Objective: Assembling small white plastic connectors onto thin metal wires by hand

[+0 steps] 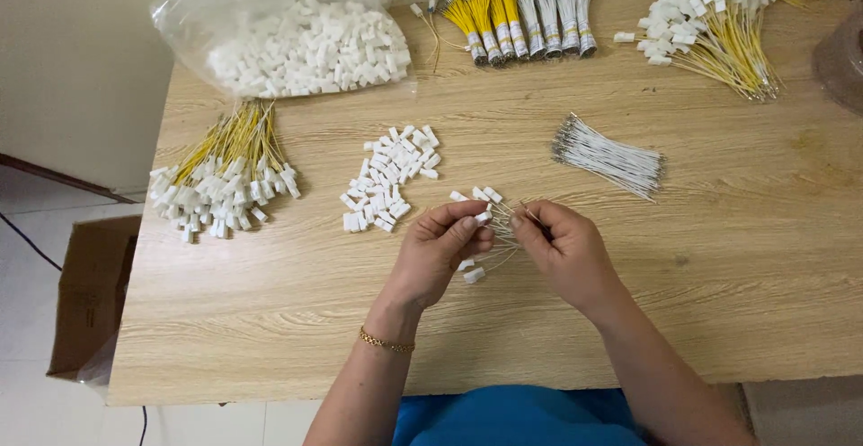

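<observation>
Right at the middle of the table (737, 257), a small bunch of white wires with white connectors (490, 221) sat between both hands, a few connectors fanning out above and below the fingers. The left hand (440, 248) pinched one connector at its fingertips, closed on the bunch; the right hand (562, 248) gripped the wire ends, fingers clenched around them. Just left of the hands lay a loose pile of white connectors (388, 179), near but not touching. Up and to the right, a bundle of bare white wires (609, 156) lay slanted, apart from the hands. Bare wood opened wide along the near edge and toward the right edge. At the left edge sat a heap of yellow wired connectors (225, 181); the far-left corner carried a clear bag of connectors (306, 46). Taped bundles (521, 19) lined the far edge, and another yellow heap (710, 23) filled the far-right corner. A cardboard box (90, 298) stood off the left edge.
</observation>
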